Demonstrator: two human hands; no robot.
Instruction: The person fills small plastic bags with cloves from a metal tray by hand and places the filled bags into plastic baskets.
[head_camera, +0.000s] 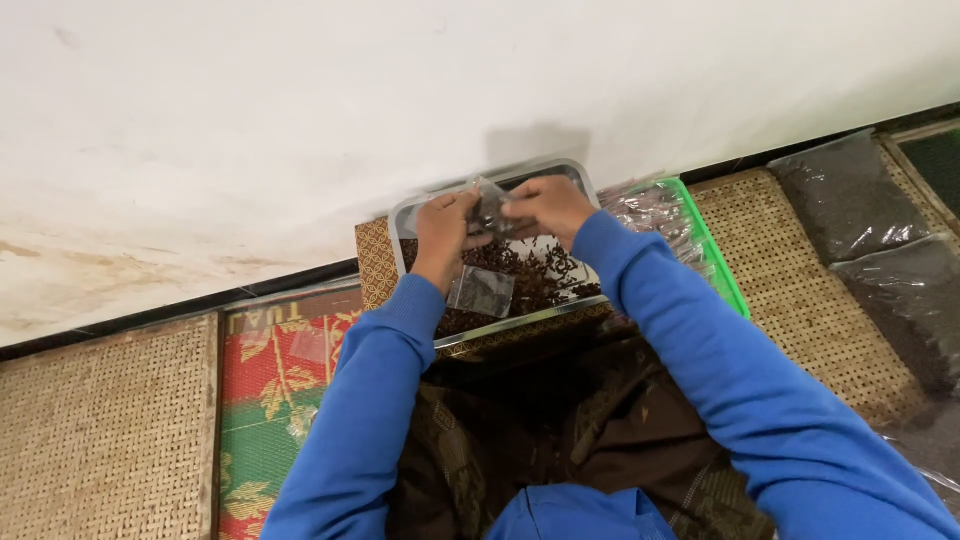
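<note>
Both hands — left hand (443, 222), right hand (545, 205) — pinch a small clear bag (490, 212) over the metal tray (400, 215) of dark cloves (535, 280). One filled packet (481, 291) lies there already — most cloves remain loose.

White wall (300, 110) stained low down, black skirting strip (180, 305), woven rattan mats (100, 430), red-green patterned mat (275, 390)

A shiny metal tray (410, 215) is gleaming on rough woven matting (800, 260) — glossy clear plastic bags (850, 195) are glinting far right.
</note>
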